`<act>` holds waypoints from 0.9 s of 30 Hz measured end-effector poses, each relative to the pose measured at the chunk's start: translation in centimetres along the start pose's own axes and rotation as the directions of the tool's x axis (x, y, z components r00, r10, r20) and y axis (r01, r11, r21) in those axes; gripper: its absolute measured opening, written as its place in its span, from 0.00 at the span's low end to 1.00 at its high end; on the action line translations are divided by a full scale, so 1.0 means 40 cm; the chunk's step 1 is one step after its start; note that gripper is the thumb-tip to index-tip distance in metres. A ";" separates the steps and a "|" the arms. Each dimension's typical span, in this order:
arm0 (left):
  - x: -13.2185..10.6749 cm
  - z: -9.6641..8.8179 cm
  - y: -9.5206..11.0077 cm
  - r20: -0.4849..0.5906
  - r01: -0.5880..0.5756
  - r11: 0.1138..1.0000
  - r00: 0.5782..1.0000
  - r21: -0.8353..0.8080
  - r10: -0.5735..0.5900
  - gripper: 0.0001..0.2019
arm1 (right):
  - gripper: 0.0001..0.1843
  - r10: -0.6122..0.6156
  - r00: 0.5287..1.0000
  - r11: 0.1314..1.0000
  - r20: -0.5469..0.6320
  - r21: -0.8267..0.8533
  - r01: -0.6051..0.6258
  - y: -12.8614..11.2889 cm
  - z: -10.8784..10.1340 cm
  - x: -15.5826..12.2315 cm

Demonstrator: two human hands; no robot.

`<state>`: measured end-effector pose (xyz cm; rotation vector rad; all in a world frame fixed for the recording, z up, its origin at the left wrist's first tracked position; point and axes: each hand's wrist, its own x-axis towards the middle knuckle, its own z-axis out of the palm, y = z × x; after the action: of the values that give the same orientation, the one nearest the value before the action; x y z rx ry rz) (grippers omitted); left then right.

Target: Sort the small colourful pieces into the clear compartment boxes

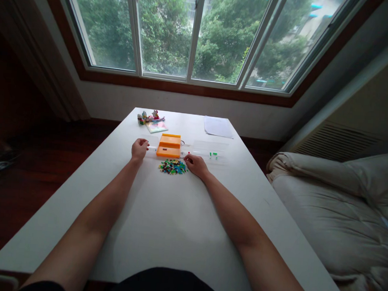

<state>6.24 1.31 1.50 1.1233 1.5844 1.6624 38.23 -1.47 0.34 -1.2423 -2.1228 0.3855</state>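
Note:
A heap of small, many-coloured building bricks [173, 166] lies on the white table in front of an orange box [168, 152] with a dark piece in its lower half. My left hand [139, 149] is closed just left of the box, over the edge of a clear plastic tray [152, 141]. Anything between its fingers is too small to make out. At the heap's right edge, my right hand [196, 165] has its fingertips pinched together; what they hold, if anything, is hidden. Several green pieces [215, 154] sit in the clear tray to the right.
Small toy figures [144, 118] and a shiny, pale booklet [157, 127] occupy the far left of the white table [161, 219]. Sheets of paper [218, 127] lie at the far right. Beyond the table's right edge stands a padded, cloth-covered seat [330, 201]; windows line the wall ahead.

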 end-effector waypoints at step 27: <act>-0.120 0.054 0.040 0.443 -0.498 0.793 0.834 0.351 0.328 0.09 | 0.07 -0.045 0.978 0.999 0.202 0.016 0.042 0.008 -0.029 0.012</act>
<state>10.65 -1.92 2.06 2.0331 1.5885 1.2356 39.03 -0.99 1.23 -1.1911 -2.3115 0.5236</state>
